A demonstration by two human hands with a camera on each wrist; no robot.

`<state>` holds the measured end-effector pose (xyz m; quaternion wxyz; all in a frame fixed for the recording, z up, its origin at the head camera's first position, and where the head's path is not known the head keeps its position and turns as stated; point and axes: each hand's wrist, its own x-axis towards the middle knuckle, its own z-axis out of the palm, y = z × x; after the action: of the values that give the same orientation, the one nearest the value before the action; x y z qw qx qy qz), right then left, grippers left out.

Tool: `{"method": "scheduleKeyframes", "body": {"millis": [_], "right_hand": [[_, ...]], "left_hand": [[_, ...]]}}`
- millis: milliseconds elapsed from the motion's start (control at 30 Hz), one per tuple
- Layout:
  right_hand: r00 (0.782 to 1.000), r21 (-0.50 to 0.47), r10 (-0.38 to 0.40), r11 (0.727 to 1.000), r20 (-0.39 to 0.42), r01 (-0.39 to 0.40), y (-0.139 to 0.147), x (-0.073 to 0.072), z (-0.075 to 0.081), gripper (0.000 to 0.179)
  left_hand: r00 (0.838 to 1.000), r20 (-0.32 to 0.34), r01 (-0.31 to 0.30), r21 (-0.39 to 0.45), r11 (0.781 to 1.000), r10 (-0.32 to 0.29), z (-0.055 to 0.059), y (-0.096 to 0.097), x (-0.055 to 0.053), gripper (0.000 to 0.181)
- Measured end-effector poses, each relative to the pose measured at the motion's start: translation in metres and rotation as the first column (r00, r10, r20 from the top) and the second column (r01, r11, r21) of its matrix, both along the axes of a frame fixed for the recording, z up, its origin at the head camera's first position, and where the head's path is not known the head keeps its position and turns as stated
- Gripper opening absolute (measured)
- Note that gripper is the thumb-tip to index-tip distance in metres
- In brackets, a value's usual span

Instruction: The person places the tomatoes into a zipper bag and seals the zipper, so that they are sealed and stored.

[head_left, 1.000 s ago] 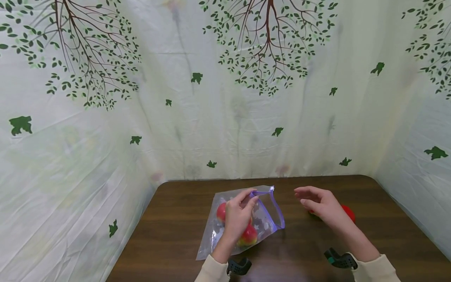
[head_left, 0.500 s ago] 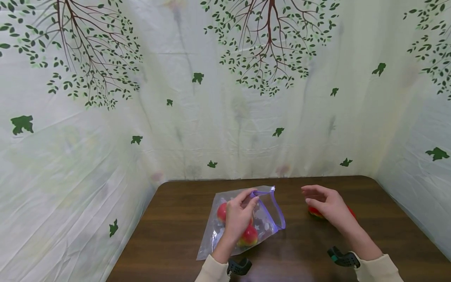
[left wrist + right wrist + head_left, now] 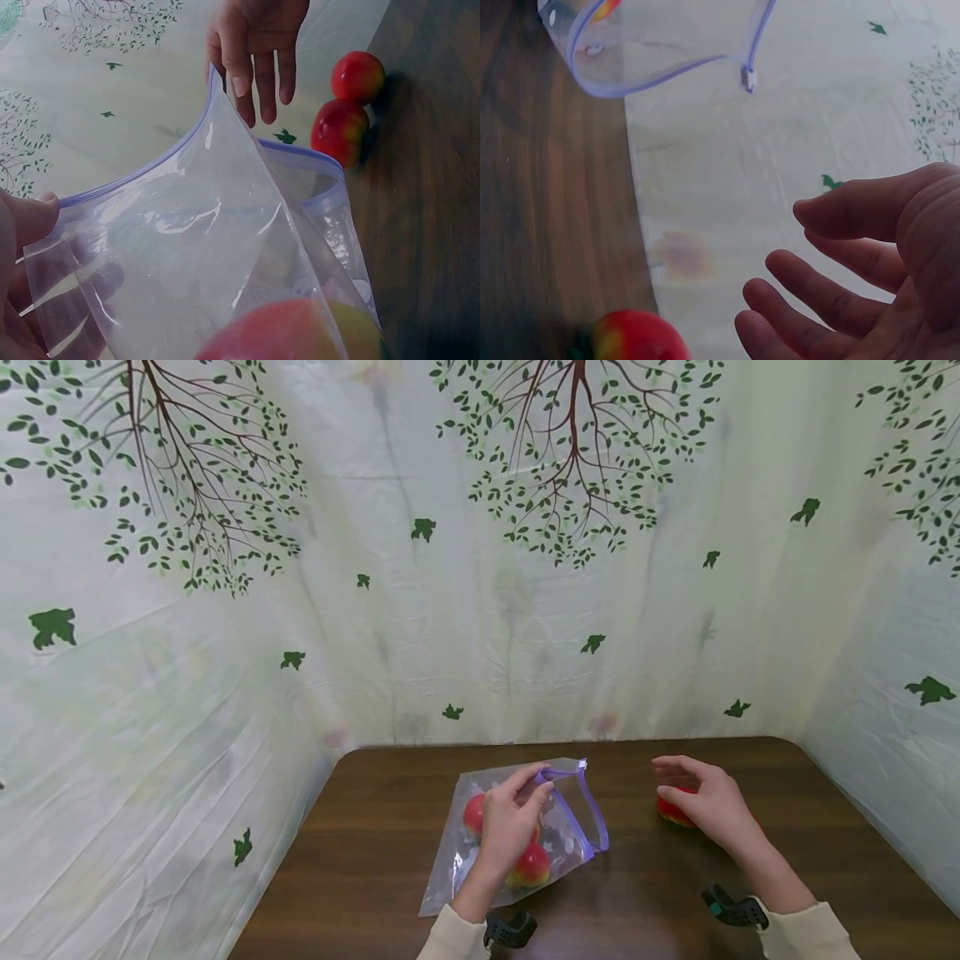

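My left hand (image 3: pixel 510 818) pinches the upper edge of a clear zip bag (image 3: pixel 442 868) with a purple seal, its mouth gaping to the right. Several red-yellow apples (image 3: pixel 530 865) lie inside the bag, partly behind that hand. In the left wrist view the thumb presses on the purple rim, with fingers (image 3: pixel 64 277) behind the film. My right hand (image 3: pixel 708 802) hovers over a loose apple (image 3: pixel 675 810), fingers spread and holding nothing. Two loose apples (image 3: pixel 340 133) show in the left wrist view; the head view shows only one, the other being hidden.
The brown wooden table (image 3: pixel 622 893) ends at its back edge against a white curtain (image 3: pixel 517 677) printed with branches and leaves. A white slider (image 3: pixel 748 79) sits at a corner of the bag's seal.
My right hand has shifted a little to the right and now covers the farther loose apple, while the nearer one shows more. The left hand and the bag stay in place.
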<state>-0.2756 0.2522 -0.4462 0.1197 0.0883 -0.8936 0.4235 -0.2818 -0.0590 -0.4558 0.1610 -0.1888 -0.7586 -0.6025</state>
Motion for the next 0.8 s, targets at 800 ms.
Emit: {"method": "scheduleKeyframes", "body": {"millis": [800], "right_hand": [[0.999, 0.070, -0.035, 0.997, 0.017, 0.034, 0.019, -0.009, -0.021, 0.044]], "left_hand": [[0.999, 0.033, 0.001, 0.024, 1.000, -0.002, 0.023, 0.004, 0.020, 0.029]]}}
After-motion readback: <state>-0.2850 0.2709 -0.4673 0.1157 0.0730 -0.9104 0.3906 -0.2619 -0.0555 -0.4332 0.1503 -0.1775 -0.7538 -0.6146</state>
